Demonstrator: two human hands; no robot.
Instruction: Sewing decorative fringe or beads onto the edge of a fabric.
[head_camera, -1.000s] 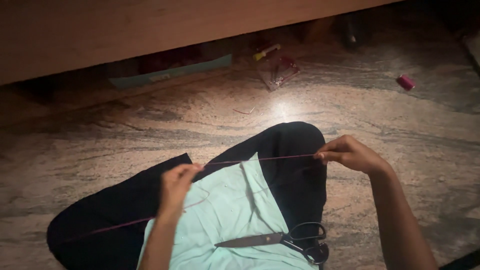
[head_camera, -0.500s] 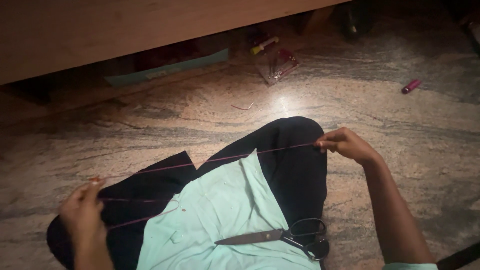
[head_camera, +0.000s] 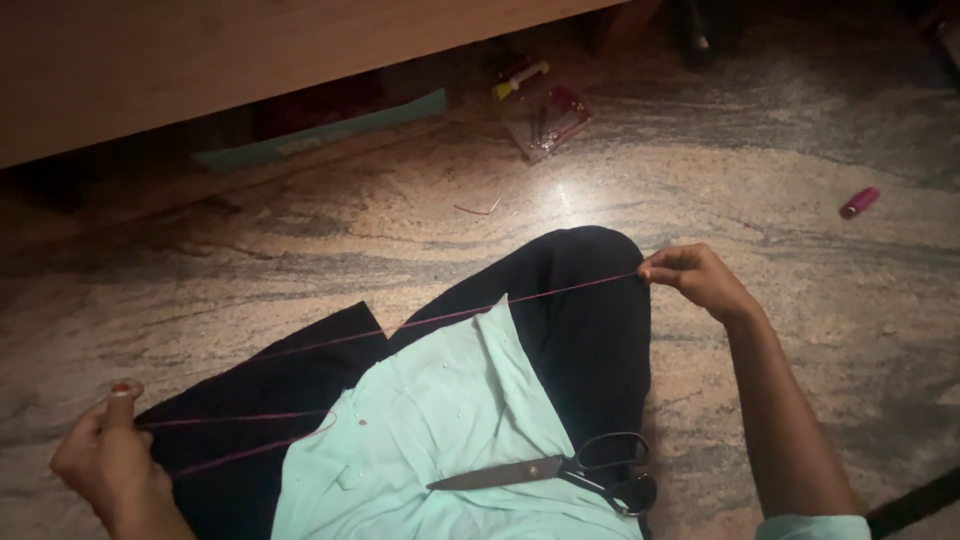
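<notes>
Right hand (head_camera: 700, 280): fingertips pinching narrow on red thread (head_camera: 520, 303) | Left hand (head_camera: 105, 465): fingers curling closed, gripping the thread's other strands just beside the thumb | Thread: stretching taut between both hands, crossing over mint-green cloth (head_camera: 450, 420) | Scissors (head_camera: 560, 470): lying on the cloth, below the right fingers, untouched | Clear packet (head_camera: 545, 115): holding small coloured items, well beyond the fingers.

The left hand (head_camera: 105, 460) is cut off at the wrist by the bottom edge; how its fingers pinch the thread (head_camera: 450, 318) can't be made out; the cloth (head_camera: 440, 430) runs off the bottom too, and it hides where the lower thread strands end; the packet (head_camera: 545, 118) by the bench is too blurred to read its contents; under the bench (head_camera: 200, 60) all is lost in shadow; the pink thing (head_camera: 859, 202) is too small to identify.
</notes>
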